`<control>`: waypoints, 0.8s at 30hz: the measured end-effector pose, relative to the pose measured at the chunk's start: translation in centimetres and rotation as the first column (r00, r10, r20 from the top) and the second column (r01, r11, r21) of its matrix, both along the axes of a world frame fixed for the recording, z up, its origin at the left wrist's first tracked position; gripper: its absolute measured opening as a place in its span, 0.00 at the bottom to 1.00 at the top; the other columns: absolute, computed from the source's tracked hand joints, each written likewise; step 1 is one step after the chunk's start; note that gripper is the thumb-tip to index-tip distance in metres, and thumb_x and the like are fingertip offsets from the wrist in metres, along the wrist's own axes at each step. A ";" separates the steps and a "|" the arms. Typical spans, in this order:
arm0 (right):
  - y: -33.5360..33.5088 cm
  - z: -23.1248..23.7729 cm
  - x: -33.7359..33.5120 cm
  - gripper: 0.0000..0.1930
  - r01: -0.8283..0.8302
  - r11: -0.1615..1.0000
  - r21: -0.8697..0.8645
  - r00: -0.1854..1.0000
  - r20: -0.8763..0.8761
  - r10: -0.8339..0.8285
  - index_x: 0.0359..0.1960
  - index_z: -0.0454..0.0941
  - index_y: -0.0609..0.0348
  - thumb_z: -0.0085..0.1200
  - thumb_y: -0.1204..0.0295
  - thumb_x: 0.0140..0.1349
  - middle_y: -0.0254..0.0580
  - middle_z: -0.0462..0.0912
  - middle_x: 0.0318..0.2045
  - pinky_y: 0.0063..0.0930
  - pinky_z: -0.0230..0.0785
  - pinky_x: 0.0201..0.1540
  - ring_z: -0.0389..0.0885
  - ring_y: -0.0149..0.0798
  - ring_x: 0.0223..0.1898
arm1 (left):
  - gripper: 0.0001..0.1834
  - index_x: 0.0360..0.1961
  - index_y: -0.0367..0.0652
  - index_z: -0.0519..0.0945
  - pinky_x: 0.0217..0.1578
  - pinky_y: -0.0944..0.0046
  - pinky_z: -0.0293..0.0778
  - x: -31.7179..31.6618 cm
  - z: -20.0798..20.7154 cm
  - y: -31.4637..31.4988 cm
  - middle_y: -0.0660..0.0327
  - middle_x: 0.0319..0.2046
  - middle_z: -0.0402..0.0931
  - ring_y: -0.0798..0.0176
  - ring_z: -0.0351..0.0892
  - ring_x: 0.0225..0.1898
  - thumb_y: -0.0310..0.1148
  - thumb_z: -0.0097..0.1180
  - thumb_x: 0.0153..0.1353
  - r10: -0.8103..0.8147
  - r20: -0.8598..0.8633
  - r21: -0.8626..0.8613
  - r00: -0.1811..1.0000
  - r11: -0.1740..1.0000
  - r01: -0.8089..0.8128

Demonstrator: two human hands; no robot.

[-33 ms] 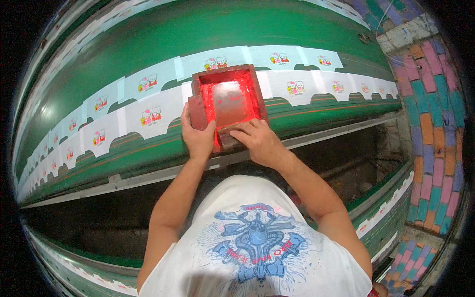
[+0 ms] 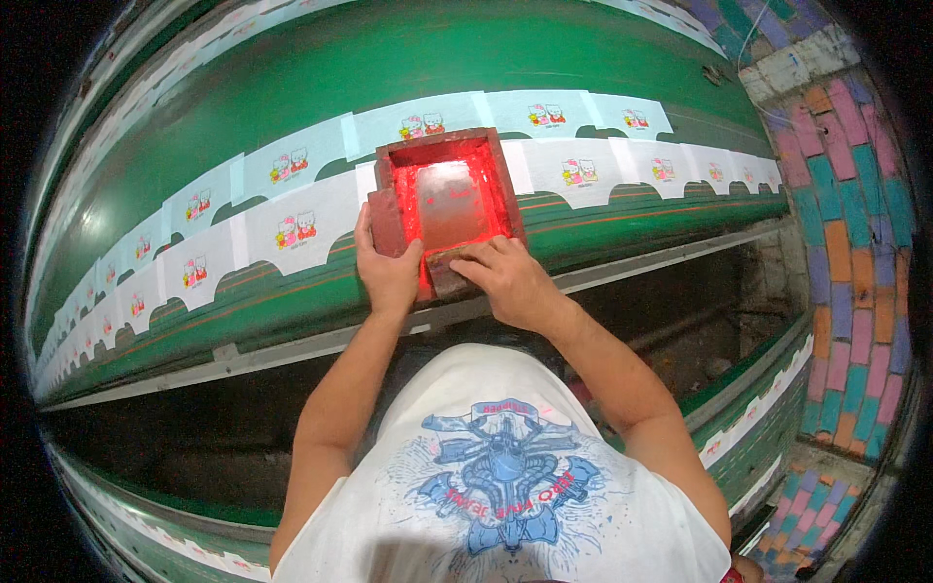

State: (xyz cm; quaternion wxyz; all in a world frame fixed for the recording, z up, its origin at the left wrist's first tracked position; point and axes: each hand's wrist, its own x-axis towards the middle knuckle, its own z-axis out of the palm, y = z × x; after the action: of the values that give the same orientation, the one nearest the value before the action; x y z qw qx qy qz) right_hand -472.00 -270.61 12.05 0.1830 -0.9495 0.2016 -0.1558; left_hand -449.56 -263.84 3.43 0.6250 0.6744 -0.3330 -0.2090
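A dark red screen-printing frame (image 2: 434, 147) lies over the row of white cut pieces, its inner walls smeared with wet red ink around a greyish mesh panel (image 2: 451, 206). My left hand (image 2: 389, 280) is closed on a brown block (image 2: 386, 222) at the frame's left side, thumb on the near side. My right hand (image 2: 517, 291) grips the near right part of the frame, fingers bent over its brown near edge (image 2: 449, 279). Whether that near edge is a separate piece cannot be made out. The cloth under the frame is hidden.
Two overlapping rows of white pieces (image 2: 301, 228) with small cartoon prints run along a long green table (image 2: 292, 102). A pale rail (image 2: 233, 363) edges its near side. Behind me stands another green table with white pieces (image 2: 748, 418). Coloured brick paving (image 2: 846, 282) lies at right.
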 end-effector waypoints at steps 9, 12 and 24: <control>-1.5 -2.0 -4.9 0.26 0.257 0.935 0.243 0.905 0.280 -0.321 0.67 0.87 0.55 0.76 0.70 0.67 0.52 0.84 0.69 0.54 0.71 0.75 0.80 0.58 0.72 | 0.53 0.86 0.31 0.65 0.83 0.51 0.66 -0.7 3.0 -1.3 0.44 0.80 0.72 0.51 0.73 0.81 0.16 0.73 0.59 0.008 -0.030 0.009 1.000 1.000 -0.007; -2.9 -3.3 -7.8 0.25 0.268 0.849 0.456 0.844 0.314 -0.435 0.66 0.87 0.58 0.74 0.72 0.68 0.53 0.85 0.69 0.53 0.70 0.77 0.81 0.59 0.72 | 0.53 0.87 0.32 0.64 0.83 0.51 0.66 -3.0 3.6 -1.9 0.44 0.81 0.71 0.51 0.73 0.81 0.15 0.73 0.59 0.007 0.056 -0.003 0.998 1.000 -0.007; -11.6 -4.0 -24.0 0.25 0.288 0.838 0.465 0.828 0.318 -0.461 0.66 0.88 0.56 0.74 0.73 0.67 0.51 0.85 0.71 0.54 0.67 0.81 0.78 0.60 0.75 | 0.54 0.85 0.30 0.66 0.85 0.51 0.64 -18.8 1.7 -12.3 0.44 0.81 0.72 0.49 0.71 0.82 0.18 0.76 0.56 0.028 0.079 0.040 0.996 0.999 -0.031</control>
State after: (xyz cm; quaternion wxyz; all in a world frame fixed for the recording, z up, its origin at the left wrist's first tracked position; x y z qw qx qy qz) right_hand -495.97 -282.23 8.01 0.3754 -0.7765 0.3710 -0.3443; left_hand -468.31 -276.11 5.09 0.6002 0.6998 -0.3431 -0.1798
